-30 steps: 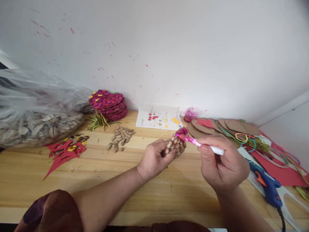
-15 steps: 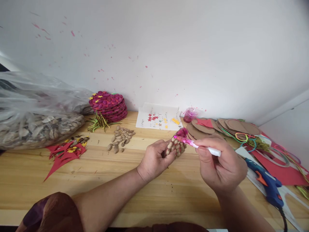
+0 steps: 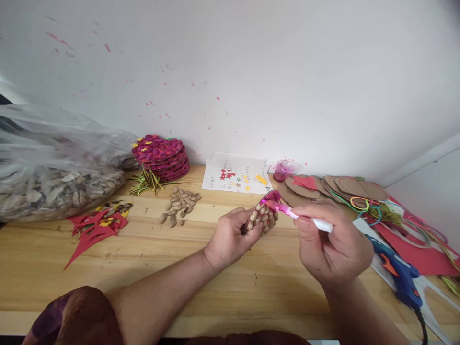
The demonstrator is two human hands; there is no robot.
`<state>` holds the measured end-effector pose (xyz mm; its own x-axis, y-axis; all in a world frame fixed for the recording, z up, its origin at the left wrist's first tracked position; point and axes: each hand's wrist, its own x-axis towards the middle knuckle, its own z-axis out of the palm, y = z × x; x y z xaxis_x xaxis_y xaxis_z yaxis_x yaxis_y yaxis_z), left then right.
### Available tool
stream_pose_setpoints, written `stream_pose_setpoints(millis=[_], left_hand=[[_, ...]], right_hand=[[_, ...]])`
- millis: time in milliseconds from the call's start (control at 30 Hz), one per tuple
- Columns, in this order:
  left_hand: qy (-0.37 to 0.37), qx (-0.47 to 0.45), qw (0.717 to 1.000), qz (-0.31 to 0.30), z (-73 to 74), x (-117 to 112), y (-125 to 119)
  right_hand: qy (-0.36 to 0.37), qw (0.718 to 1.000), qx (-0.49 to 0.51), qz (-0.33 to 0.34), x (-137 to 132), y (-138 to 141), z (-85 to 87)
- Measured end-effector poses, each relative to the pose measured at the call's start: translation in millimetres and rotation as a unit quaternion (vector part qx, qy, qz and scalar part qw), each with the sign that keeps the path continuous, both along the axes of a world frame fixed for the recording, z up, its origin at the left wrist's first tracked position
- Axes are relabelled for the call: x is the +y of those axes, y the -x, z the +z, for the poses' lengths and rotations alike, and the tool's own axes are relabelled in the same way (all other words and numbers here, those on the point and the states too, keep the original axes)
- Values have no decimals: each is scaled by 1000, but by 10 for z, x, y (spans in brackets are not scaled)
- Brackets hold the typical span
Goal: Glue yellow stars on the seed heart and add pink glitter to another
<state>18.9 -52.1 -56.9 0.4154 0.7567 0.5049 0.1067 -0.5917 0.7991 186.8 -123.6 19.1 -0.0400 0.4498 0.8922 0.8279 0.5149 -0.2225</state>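
Observation:
My left hand (image 3: 233,235) is closed around the near left edge of a peanut-covered disc (image 3: 264,219), tilted up off the table. Its far end is coloured magenta, while the nearer peanuts are still plain tan. In my right hand (image 3: 332,242) is a white-handled paintbrush (image 3: 287,211), pinched between thumb and fingers. Its magenta-stained tip touches the peanuts near the border of the coloured part. Behind the disc stands a small clear cup (image 3: 282,172) with magenta liquid in it.
Loose peanuts (image 3: 179,206), red paper scraps (image 3: 97,227) and a stack of magenta discs (image 3: 161,158) lie left, beside a plastic bag of peanuts (image 3: 61,187). Paper with stars (image 3: 235,175) is at the back. Cardboard discs (image 3: 302,189) and a blue glue gun (image 3: 398,273) lie right.
My right hand and the brush have shifted slightly to the right, the tip sliding a little along the peanuts. My left hand and the disc stay almost in place.

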Motion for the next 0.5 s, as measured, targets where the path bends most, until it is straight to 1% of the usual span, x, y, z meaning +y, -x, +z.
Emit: stream_pose_setpoints(millis=[100,167,367,433,500], left_hand=[[-1,0,1000,-5,-12,4,-1],[-1,-1,1000,-6,-17,8,-3],[8,1,1000,-4,-1,8,-3],[11,1,1000,-4,7,7,-3],[12,-1,1000,-5,13,7,-3]], right_hand=[[-19,1000,4,-13,14,-3,5],[-15,1000,-1,4,13,6,11],[27,998,-9,58,-21,46,9],[27,997,-11,65,-21,40,3],[21,998,-6,54,-15,27,-2]])
